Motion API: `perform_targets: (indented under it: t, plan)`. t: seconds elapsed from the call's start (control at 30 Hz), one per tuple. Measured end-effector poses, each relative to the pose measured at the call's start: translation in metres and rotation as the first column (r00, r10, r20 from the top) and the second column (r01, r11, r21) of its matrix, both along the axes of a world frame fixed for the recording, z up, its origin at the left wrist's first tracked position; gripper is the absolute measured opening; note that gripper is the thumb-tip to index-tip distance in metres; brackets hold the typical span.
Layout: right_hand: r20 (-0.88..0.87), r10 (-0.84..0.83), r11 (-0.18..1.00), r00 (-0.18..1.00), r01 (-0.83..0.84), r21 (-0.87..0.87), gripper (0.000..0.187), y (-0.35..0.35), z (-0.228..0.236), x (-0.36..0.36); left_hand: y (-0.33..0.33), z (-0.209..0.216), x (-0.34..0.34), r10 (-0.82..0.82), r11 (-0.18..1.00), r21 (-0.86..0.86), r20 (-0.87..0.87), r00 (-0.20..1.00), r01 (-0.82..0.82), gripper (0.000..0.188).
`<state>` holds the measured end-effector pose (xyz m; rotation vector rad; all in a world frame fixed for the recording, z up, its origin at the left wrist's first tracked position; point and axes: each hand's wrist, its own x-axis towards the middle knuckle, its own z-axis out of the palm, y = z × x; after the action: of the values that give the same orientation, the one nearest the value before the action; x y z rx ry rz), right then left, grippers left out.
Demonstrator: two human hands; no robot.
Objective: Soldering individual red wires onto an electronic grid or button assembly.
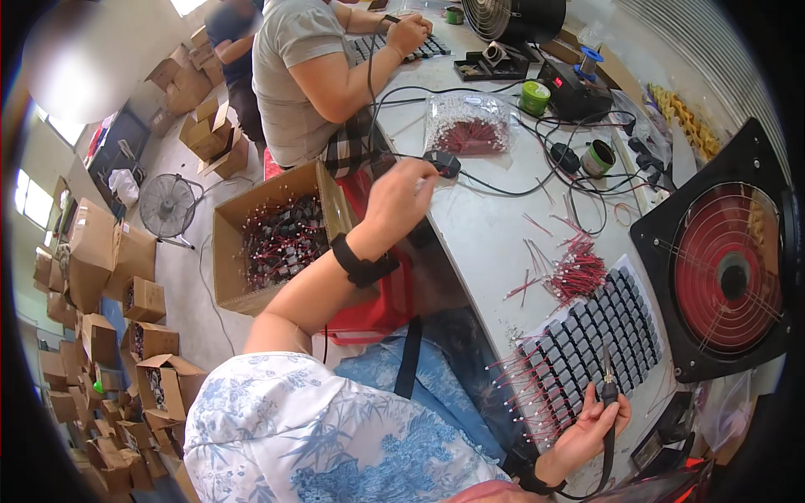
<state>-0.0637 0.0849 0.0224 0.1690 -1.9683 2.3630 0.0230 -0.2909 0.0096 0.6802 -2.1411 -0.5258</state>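
My left hand (401, 201) is raised near the table's left edge, beside a black plug-like piece (442, 164) on a cable. Its fingers are curled together, and whatever they hold is hidden. In my right hand (591, 427) is a soldering iron (610, 387), its cord hanging below and its tip pointing away over a grid of small grey and black modules (587, 335). Red wires with white ends (524, 402) stick out from the grid's near-left side. Beyond the grid lies a loose pile of short red wires (577, 270).
A fan with red behind its guard (729, 277) stands right of the grid. Cables, green-labelled tins (534, 98) and a bag of wires (468, 126) occupy the far table. A carton of wired pieces (335, 201) sits to the left. Another person (306, 75) works at the far end.
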Motion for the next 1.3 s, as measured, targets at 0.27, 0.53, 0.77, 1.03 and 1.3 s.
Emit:
perform_targets:
  t: [0.27,0.53,0.77,1.03,1.3]
  plan:
    - [0.003,-0.005,1.000,1.000,0.005,-0.021,0.020,-0.002,0.001,0.000,0.026,0.010,0.003,-0.120,0.990,0.084,0.033,0.992,0.117,0.011]
    - [0.009,-0.045,0.998,0.999,0.045,-0.037,0.020,-0.007,0.001,0.000,0.139,0.017,-0.015,-0.574,0.750,0.329,-0.108,0.811,0.575,0.010]
    - [-0.039,0.035,0.999,0.999,-0.036,-0.009,0.022,0.004,-0.005,-0.002,0.174,0.012,-0.028,-0.615,0.742,0.343,0.004,0.789,0.577,0.010]
    - [0.056,0.121,0.987,0.991,-0.126,0.104,0.025,0.011,0.015,0.001,0.186,-0.003,-0.046,-0.612,0.766,0.190,-0.079,0.787,0.615,0.012]
    - [0.135,0.171,0.981,0.976,-0.182,0.074,0.016,0.008,0.018,-0.001,0.190,-0.011,-0.060,-0.600,0.787,0.127,-0.071,0.797,0.604,0.013]
